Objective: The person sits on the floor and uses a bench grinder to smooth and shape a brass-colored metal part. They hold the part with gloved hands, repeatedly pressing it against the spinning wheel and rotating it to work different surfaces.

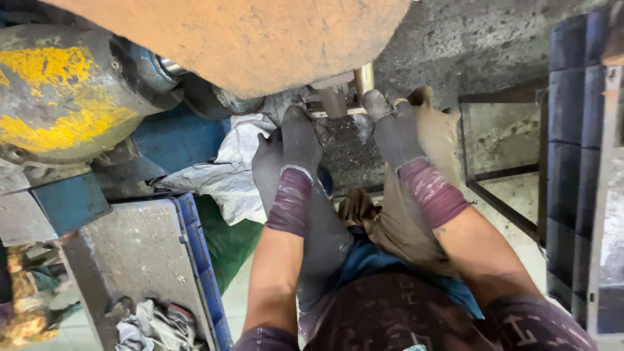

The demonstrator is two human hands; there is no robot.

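Note:
Both my hands wear dark grey work gloves with maroon cuffs. My left hand (296, 146) and my right hand (393, 130) reach forward together and press a small metal workpiece (335, 97) up under a large orange grinding wheel (247, 32). The fingers of both hands are closed around the piece, which is mostly hidden by the gloves and the wheel's lower edge. My knees, in grey and brown trousers (403, 214), sit below my forearms.
A grey motor housing with worn yellow paint (58, 97) stands at the left. A white sack (237, 166) lies beneath the wheel. A blue crate with a grey lid (149, 253) and rags (153, 325) is at lower left. Dark stacked crates (578, 162) and a metal frame (500, 162) stand right.

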